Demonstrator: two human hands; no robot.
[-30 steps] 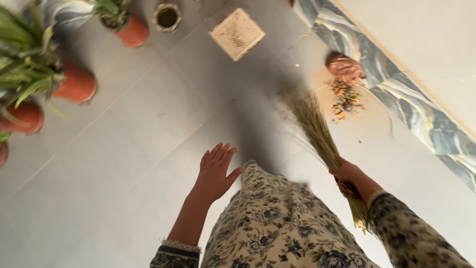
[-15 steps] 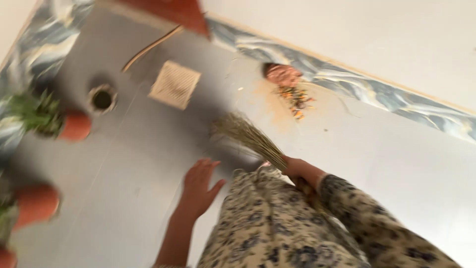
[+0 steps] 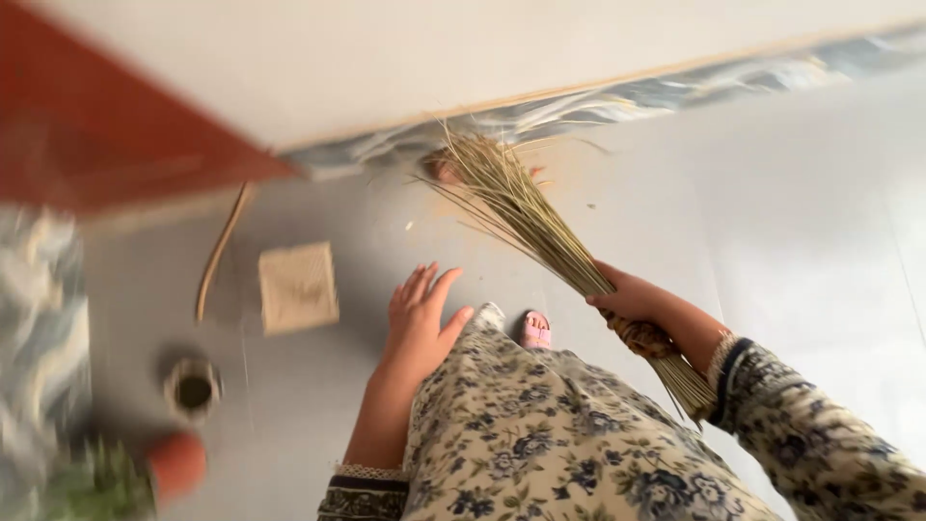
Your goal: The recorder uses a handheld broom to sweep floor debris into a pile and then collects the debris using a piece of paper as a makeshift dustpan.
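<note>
- The person is sweeping the grey floor along the wall's marbled skirting, judging by the pose; the step in hand looks like gathering litter at the wall's foot.
- The right hand is wrapping its fingers tight around the bound neck of the grass broom, forearm reaching forward and to the left.
- The broom's splayed tips are lying against the floor just beside the skirting, over a small reddish object that is mostly hidden.
- The left hand is hanging free with fingers spread, holding nothing, just in front of the floral dress.
- The next stroke probably calls for a low, firm drag of the tips away from the wall.
</note>
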